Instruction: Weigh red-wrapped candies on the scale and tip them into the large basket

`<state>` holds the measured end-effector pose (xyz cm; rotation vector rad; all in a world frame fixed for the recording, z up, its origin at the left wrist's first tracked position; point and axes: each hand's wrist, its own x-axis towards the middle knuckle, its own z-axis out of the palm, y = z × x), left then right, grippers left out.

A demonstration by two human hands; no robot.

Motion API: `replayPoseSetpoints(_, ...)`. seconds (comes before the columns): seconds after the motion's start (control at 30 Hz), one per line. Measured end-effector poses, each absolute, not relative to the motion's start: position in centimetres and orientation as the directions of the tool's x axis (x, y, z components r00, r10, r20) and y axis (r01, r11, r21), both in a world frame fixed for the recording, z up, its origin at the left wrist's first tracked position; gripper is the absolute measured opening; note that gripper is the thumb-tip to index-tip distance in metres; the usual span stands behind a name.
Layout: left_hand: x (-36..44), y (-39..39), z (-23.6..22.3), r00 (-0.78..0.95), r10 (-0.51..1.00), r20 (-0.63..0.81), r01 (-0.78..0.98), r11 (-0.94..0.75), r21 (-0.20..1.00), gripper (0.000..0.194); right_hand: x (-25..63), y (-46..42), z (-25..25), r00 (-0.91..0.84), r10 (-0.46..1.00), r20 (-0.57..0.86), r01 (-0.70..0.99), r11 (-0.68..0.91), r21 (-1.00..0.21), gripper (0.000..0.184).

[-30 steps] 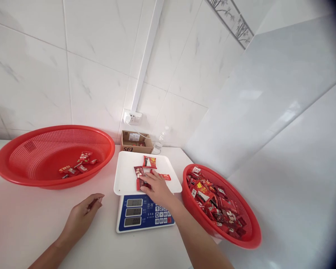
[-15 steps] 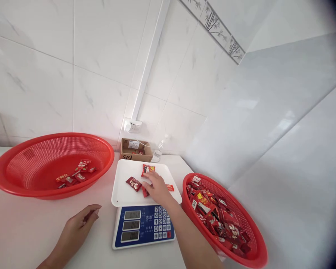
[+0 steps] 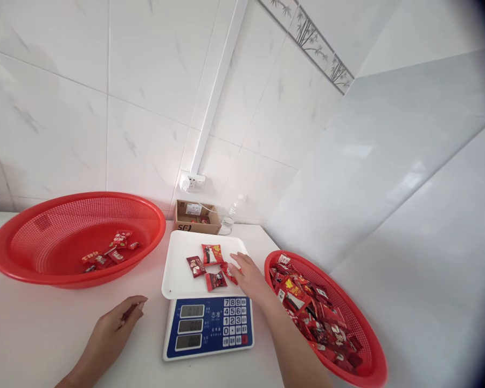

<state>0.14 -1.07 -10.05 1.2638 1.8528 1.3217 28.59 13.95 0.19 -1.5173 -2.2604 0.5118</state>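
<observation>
A blue-and-white digital scale stands on the table, its white tray carrying several small wrapped snack packets. A red-and-yellow packet lies at the back, a dark red one to the left and a brownish one in front. My right hand is over the tray's right side, fingers apart, with its fingertips at a red packet that it partly covers. Left of the scale, my left hand rests on the table with its fingers curled in and nothing visible in them.
A red mesh basket with a few packets stands at the left. Another red basket, heaped with packets, is at the right. Behind the scale are a cardboard box, a clear bottle and a wall socket.
My right hand has drawn back to the right across the tray. The packets there now lie closer together, and the red one has shifted left. My left hand stays put.
</observation>
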Motion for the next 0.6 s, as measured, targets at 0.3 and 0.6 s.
replayPoseSetpoints(0.3, 0.1, -1.1, -10.3, -0.427, 0.898, 0.109, 0.381, 0.070, 0.922, 0.029, 29.3, 12.2, 0.8, -0.424, 0.905, 0.036, 0.706, 0.355, -0.613, 0.054)
replayPoseSetpoints(0.6, 0.2, -1.4, -9.8, -0.438, 0.893, 0.106, 0.393, 0.084, 0.916, 0.029, 28.5, 12.5, -0.3, -0.436, 0.897, 0.077, 0.626, 0.364, -0.690, 0.057)
